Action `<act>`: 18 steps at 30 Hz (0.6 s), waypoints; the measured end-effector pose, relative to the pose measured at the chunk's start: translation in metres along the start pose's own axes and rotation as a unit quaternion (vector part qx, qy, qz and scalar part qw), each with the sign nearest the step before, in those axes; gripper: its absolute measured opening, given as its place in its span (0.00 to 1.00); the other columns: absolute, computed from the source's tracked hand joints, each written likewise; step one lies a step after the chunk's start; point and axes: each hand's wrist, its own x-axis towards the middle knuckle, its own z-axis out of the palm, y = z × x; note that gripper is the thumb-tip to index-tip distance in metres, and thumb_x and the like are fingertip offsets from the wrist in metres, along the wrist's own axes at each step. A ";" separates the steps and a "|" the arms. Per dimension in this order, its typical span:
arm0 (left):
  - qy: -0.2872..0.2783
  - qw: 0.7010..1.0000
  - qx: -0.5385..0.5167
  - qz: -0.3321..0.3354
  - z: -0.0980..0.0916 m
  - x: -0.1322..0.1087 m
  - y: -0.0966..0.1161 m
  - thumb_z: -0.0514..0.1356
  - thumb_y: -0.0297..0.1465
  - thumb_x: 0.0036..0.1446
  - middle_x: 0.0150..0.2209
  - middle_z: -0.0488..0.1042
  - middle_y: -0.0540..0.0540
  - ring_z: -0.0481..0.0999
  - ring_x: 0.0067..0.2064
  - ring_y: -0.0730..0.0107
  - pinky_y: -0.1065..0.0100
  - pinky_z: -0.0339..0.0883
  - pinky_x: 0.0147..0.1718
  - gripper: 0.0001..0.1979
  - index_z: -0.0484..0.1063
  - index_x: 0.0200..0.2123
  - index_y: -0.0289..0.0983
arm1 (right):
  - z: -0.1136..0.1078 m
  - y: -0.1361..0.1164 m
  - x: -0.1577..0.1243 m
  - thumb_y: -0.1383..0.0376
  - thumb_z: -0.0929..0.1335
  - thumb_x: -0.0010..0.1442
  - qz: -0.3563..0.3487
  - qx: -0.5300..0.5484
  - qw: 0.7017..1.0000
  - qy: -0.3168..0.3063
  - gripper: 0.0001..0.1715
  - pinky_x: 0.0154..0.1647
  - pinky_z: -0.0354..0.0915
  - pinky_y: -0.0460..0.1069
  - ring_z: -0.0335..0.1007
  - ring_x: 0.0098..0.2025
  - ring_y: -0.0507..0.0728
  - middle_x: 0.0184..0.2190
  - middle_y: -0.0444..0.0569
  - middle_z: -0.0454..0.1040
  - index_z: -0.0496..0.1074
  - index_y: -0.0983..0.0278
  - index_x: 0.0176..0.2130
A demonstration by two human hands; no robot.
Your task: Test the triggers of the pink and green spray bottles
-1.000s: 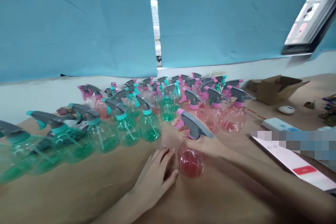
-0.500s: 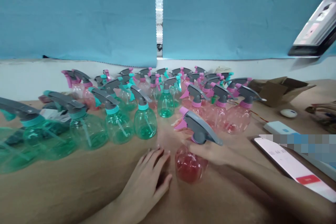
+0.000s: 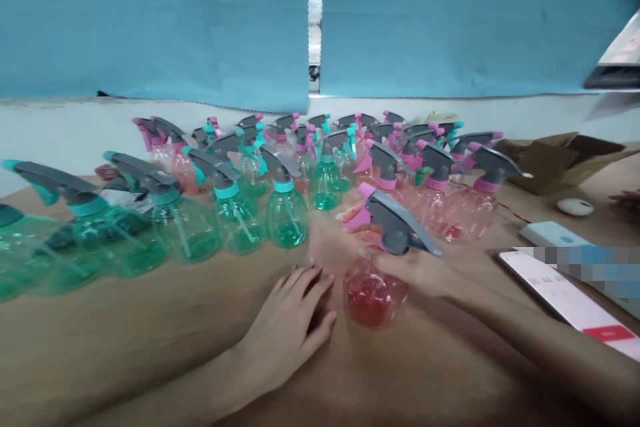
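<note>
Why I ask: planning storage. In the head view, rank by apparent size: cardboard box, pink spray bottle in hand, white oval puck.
1. cardboard box and pink spray bottle: look alike; the bottle is nearer, the box farther and cut off at the edge, so unranked.
2. white oval puck: clearly smallest.

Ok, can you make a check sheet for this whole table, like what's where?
Surface: brown table.
Job's things: pink bottle with a grey sprayer, standing near the front.
Clutter: green bottles in rows at the left, pink bottles at the right; further right, a cardboard box, a white puck and a white card.
Hands: right hand grips the pink bottle below its sprayer; left hand lies flat and open on the table just beside it.
Cables: what looks like a thin red wire by the pink bottles.
Surroundings: blue curtain behind; a screen at top right.
</note>
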 end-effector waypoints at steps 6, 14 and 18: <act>-0.011 0.999 -0.031 0.014 -0.005 -0.002 -0.006 0.52 0.36 0.61 0.58 0.61 0.41 0.57 0.60 0.57 0.53 0.55 0.55 0.21 0.59 0.57 0.38 | -0.002 -0.012 0.002 0.65 0.64 0.46 0.051 0.025 0.998 0.025 0.05 0.22 0.62 0.47 0.58 0.21 0.51 0.18 0.39 0.60 0.67 0.58 0.28; -0.014 0.998 -0.050 0.023 -0.005 -0.005 -0.010 0.52 0.36 0.62 0.60 0.59 0.42 0.55 0.61 0.57 0.54 0.53 0.56 0.22 0.58 0.58 0.38 | -0.001 -0.019 -0.002 0.64 0.65 0.41 0.082 0.038 0.993 0.072 0.12 0.13 0.53 0.45 0.53 0.16 0.49 0.13 0.40 0.57 0.56 0.60 0.15; -0.013 0.998 -0.051 0.025 -0.004 -0.006 -0.011 0.52 0.36 0.62 0.60 0.59 0.43 0.55 0.61 0.58 0.54 0.53 0.56 0.22 0.58 0.58 0.39 | -0.002 -0.017 -0.001 0.64 0.65 0.39 0.099 0.034 0.991 0.077 0.12 0.13 0.52 0.47 0.51 0.16 0.50 0.13 0.40 0.55 0.55 0.59 0.15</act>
